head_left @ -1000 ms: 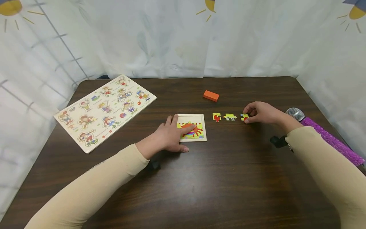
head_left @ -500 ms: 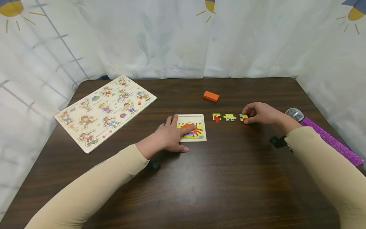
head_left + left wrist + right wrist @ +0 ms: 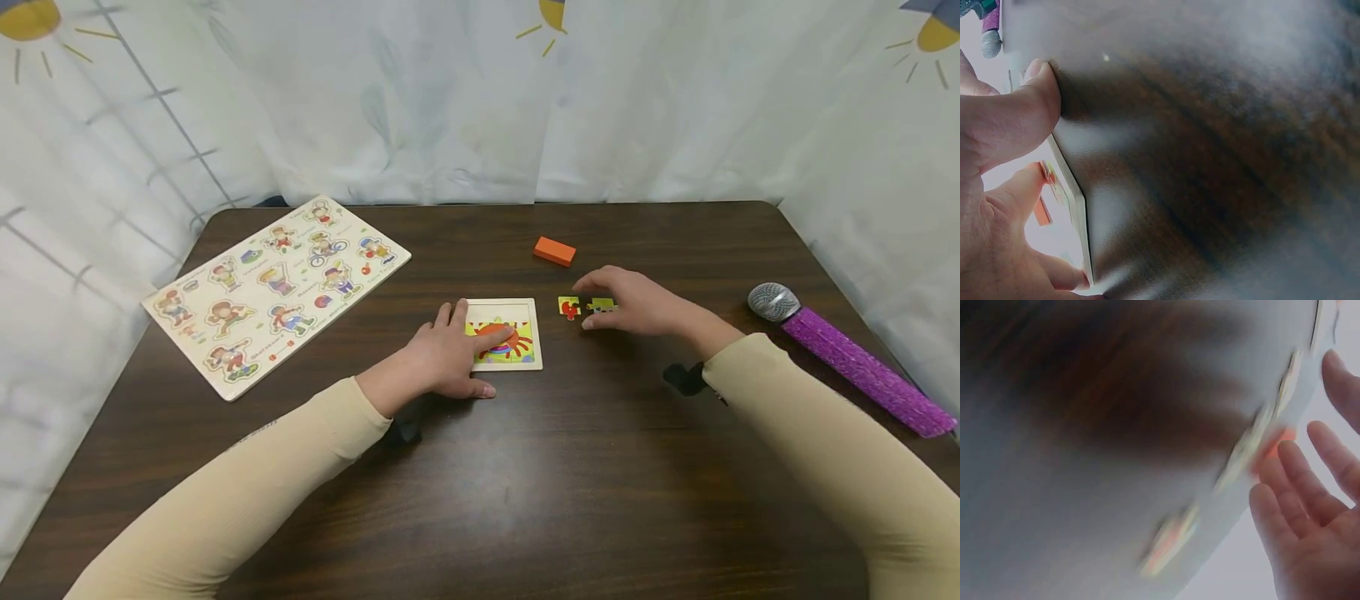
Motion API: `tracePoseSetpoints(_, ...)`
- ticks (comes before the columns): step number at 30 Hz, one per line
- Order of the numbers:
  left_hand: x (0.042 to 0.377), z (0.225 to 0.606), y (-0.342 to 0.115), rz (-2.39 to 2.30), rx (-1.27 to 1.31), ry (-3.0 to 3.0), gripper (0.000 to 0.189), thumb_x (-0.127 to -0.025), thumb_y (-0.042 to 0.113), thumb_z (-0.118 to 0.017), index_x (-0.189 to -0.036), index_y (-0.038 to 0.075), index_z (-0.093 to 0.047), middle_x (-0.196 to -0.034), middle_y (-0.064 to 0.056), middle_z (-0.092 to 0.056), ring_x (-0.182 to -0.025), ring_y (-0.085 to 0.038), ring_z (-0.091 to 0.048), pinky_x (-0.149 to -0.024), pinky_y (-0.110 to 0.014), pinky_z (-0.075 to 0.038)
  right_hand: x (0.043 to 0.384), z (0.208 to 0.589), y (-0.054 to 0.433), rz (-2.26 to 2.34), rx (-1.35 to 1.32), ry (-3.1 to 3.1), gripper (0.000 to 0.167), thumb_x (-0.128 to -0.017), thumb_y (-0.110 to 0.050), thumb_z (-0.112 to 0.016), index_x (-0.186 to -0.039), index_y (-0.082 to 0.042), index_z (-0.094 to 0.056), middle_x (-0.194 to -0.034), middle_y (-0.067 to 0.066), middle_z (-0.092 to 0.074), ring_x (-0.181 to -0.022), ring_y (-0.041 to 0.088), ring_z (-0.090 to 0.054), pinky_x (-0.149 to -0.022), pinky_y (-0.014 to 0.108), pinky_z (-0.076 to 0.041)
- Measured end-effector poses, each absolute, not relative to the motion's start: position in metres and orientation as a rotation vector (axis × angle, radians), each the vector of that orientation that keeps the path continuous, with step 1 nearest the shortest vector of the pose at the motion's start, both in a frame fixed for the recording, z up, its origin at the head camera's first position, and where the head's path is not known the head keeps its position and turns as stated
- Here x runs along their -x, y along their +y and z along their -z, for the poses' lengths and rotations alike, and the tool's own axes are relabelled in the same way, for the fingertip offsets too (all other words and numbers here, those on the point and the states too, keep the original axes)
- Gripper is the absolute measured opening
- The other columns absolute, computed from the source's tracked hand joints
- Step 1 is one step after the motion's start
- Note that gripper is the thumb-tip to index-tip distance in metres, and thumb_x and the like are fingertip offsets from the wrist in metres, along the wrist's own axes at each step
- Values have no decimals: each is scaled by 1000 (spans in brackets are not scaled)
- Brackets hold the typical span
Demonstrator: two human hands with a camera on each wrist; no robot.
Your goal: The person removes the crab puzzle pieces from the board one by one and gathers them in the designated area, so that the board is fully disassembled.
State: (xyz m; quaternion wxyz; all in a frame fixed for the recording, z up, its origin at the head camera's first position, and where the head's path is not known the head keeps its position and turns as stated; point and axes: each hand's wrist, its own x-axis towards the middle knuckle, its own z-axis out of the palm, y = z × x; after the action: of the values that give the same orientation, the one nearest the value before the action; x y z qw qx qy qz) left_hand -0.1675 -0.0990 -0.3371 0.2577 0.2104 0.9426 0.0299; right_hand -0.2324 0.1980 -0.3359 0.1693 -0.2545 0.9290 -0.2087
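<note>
The left hand [image 3: 438, 357] rests with fingers spread on the puzzle tray [image 3: 537, 342] on the bench [image 3: 540, 467], probably so that it does not slide. To its right, the right hand [image 3: 641, 307] holds nothing, its fingers apart over the loose pieces [image 3: 569, 307], seemingly lined up for easy reach.

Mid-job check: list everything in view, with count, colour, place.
Framed puzzle: 1, pale-rimmed, multicoloured, table centre
Puzzle pieces: 3, two largely yellow, one blurred (right wrist view only), right of the framed puzzle
Block: 1, orange, beyond the pieces
Figure board: 1, cream, multicoloured figures, table's left
Microphone: 1, silver and purple, table's right
Table: 1, dark brown, beneath these
Curtain: count unclear, whitish, yellow suns, behind table
Wrist devices: 2, black, at the wrists
Sleeves: 2, beige, on the arms
Left hand: 1, on the framed puzzle
Right hand: 1, by the pieces
</note>
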Motion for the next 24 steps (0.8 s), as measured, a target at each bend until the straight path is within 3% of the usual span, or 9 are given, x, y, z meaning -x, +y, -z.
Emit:
tracePoseSetpoints(12, 168, 336, -100, -55, -605, 2553, 88, -91, 60, -67, -162, 44, -18, -168, -31, 2, -155, -54, -8, -122, -62, -23, 221, 344, 131, 403, 918, 2590, 91, -84, -46, -83, -153, -2, -44, -161, 19, -39, -149, 40, -33, -121, 55, -31)
tracePoseSetpoints(24, 164, 343, -116, -135, -719, 2554, 87, -92, 60, -66, -162, 45, -18, -168, -31, 8, -156, -52, -2, -123, -63, -21, 220, 344, 126, 313, 950, 2635, 90, -82, -45, -84, -152, -3, -47, -158, 22, -38, -147, 43, -33, -119, 55, -35)
